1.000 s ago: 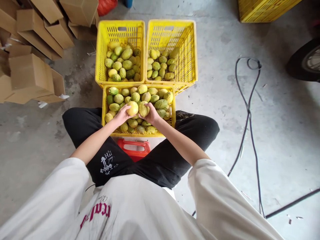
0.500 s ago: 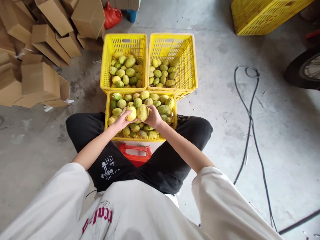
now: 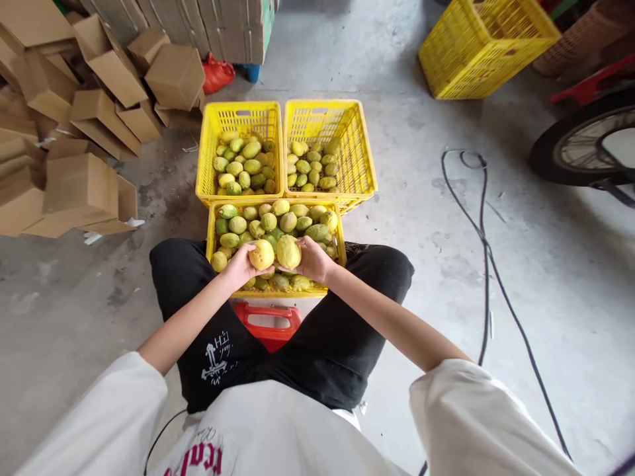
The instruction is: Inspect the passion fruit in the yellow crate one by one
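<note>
Our left hand (image 3: 238, 266) is curled around a yellow fruit (image 3: 261, 254), holding it from the left side, and our right hand (image 3: 313, 259) is wrapped the same way around a second fruit (image 3: 288, 251), gripping it from the right. The two fruits sit side by side and touch, held just above the near half of the near crate (image 3: 212, 233), a yellow plastic crate that stands on the floor between our knees and is heaped with more green and yellow fruit. Below its near edge a red stool (image 3: 268, 322) shows between our legs, which are in black trousers (image 3: 347, 344). Against the far edge of the near crate stand two more yellow crates side by side: the far left crate (image 3: 206, 165) is about half full of the same fruit, and the far right crate (image 3: 360, 158) holds a smaller heap lying toward its left wall. To the left of the crates, cardboard boxes (image 3: 79, 192) lie piled loosely on the concrete floor (image 3: 426, 238), with a red bag (image 3: 217, 74) behind them near a stack of flat cartons. At the far right corner of the floor an empty-looking yellow crate (image 3: 486, 46) sits tilted, a wheel (image 3: 580, 145) shows at the right edge, and a black cable (image 3: 483, 238) runs along the floor from its coil toward us.
</note>
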{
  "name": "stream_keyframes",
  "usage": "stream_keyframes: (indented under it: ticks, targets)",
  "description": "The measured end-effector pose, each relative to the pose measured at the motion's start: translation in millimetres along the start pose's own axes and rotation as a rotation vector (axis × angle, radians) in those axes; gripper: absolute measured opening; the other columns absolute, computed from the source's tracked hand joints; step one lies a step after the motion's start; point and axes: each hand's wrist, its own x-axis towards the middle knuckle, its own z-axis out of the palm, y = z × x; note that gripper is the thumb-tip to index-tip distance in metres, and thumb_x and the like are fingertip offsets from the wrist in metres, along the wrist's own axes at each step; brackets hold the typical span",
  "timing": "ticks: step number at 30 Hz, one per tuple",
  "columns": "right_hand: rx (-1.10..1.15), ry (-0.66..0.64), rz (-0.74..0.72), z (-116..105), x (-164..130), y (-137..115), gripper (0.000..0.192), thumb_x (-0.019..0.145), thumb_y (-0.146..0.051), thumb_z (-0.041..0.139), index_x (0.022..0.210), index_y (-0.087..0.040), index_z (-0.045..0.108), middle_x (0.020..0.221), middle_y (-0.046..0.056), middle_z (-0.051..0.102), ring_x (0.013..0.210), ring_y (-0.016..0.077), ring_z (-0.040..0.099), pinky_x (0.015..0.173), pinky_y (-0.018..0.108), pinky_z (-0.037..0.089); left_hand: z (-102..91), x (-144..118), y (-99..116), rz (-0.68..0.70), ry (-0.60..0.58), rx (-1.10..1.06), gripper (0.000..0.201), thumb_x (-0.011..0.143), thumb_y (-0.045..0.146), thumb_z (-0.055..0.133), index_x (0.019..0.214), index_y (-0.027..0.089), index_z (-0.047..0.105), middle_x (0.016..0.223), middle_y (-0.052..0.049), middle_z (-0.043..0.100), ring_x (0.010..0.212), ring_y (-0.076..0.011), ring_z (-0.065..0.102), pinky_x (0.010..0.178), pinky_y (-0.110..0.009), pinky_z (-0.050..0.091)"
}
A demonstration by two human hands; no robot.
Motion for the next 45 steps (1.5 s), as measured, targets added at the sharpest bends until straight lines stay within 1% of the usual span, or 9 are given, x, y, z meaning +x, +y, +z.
stream_keyframes:
  ticks: [6, 10, 14, 19, 23, 26, 36, 41, 45]
  targets:
    - [-0.035, 0.003, -0.078, 0.0, 11.6, 6.0, 0.041, 0.095, -0.021, 0.071, 0.135, -0.029, 0.07, 0.116, 0.012, 0.09, 0.125, 0.0425, 0.093, 0.098, 0.062, 0.087, 6.9, 15.6, 1.2, 0.066, -0.029, 0.014, 0.034, 0.089, 0.018, 0.076, 0.119, 0.029, 0.066, 0.117, -0.006, 0.083, 0.118, -0.033, 0.091, 0.098, -0.05, 0.085]
    - [-0.098, 0.007, -0.144, -9.7, 16.7, 8.0, 0.031, 0.096, -0.019, 0.079, 0.122, -0.031, 0.069, 0.116, 0.01, 0.09, 0.125, 0.0404, 0.094, 0.096, 0.057, 0.087, -3.8, 19.2, 5.4, 0.091, -0.03, 0.003, 0.041, 0.083, 0.018, 0.078, 0.119, 0.03, 0.065, 0.127, -0.006, 0.085, 0.128, -0.0365, 0.092, 0.103, -0.057, 0.085]
    - [-0.106, -0.011, -0.188, -20.0, 20.7, 9.4, 0.042, 0.091, -0.017, 0.096, 0.119, -0.033, 0.07, 0.117, 0.007, 0.087, 0.108, 0.0338, 0.093, 0.082, 0.046, 0.085, -15.7, 26.0, 9.1, 0.089, -0.054, 0.03, 0.055, 0.079, 0.017, 0.086, 0.128, 0.031, 0.069, 0.139, -0.008, 0.087, 0.131, -0.0374, 0.093, 0.106, -0.059, 0.085]
    - [-0.067, 0.042, -0.176, -16.3, 18.9, 4.4, 0.027, 0.098, -0.028, 0.082, 0.123, -0.03, 0.072, 0.117, 0.01, 0.088, 0.114, 0.0354, 0.091, 0.083, 0.047, 0.085, -13.7, 28.2, 8.4, 0.018, -0.012, 0.048, 0.051, 0.092, 0.017, 0.091, 0.141, 0.026, 0.077, 0.118, -0.011, 0.09, 0.107, -0.0326, 0.095, 0.082, -0.038, 0.083]
    - [-0.047, -0.011, -0.176, -10.2, 18.6, -0.4, 0.046, 0.089, -0.036, 0.072, 0.134, -0.031, 0.068, 0.122, 0.012, 0.089, 0.13, 0.0444, 0.091, 0.099, 0.065, 0.086, -3.4, 22.1, 6.9, -0.001, 0.046, 0.027, 0.029, 0.111, 0.021, 0.077, 0.14, 0.019, 0.08, 0.095, -0.009, 0.085, 0.077, -0.0258, 0.086, 0.063, -0.029, 0.074]
    - [-0.038, -0.01, -0.178, -4.9, 22.7, -1.6, 0.052, 0.086, -0.036, 0.071, 0.138, -0.032, 0.066, 0.124, 0.013, 0.089, 0.133, 0.0464, 0.091, 0.1, 0.068, 0.085, -0.1, 20.0, 7.9, -0.019, 0.078, -0.02, 0.025, 0.116, 0.028, 0.075, 0.139, 0.018, 0.08, 0.087, -0.009, 0.083, 0.066, -0.0229, 0.08, 0.058, -0.026, 0.07]
    - [-0.067, 0.041, -0.16, -3.6, 31.2, 1.0, 0.032, 0.098, -0.027, 0.083, 0.126, -0.03, 0.069, 0.117, 0.011, 0.089, 0.12, 0.0409, 0.094, 0.095, 0.057, 0.088, -8.3, 25.2, 10.9, -0.047, 0.103, -0.008, 0.042, 0.125, 0.047, 0.061, 0.147, 0.016, 0.08, 0.081, -0.012, 0.085, 0.04, -0.0176, 0.063, 0.037, -0.021, 0.042]
    - [-0.094, 0.051, -0.131, -15.3, 28.0, 3.4, 0.025, 0.101, -0.024, 0.084, 0.122, -0.029, 0.071, 0.108, 0.007, 0.087, 0.099, 0.0321, 0.092, 0.08, 0.042, 0.085, -6.1, 22.6, 8.5, -0.082, 0.093, 0.017, 0.043, 0.129, 0.049, 0.053, 0.143, 0.017, 0.079, 0.085, -0.013, 0.088, 0.039, -0.0164, 0.061, 0.038, -0.021, 0.041]
    - [-0.064, 0.095, -0.145, -13.5, 29.7, 2.7, 0.023, 0.103, -0.025, 0.083, 0.121, -0.03, 0.069, 0.105, 0.005, 0.085, 0.095, 0.0306, 0.091, 0.08, 0.042, 0.084, -7.1, 26.6, 5.7, -0.107, 0.088, 0.055, 0.046, 0.131, 0.052, 0.047, 0.128, 0.019, 0.08, 0.071, -0.01, 0.08, 0.039, -0.018, 0.059, 0.037, -0.021, 0.041]
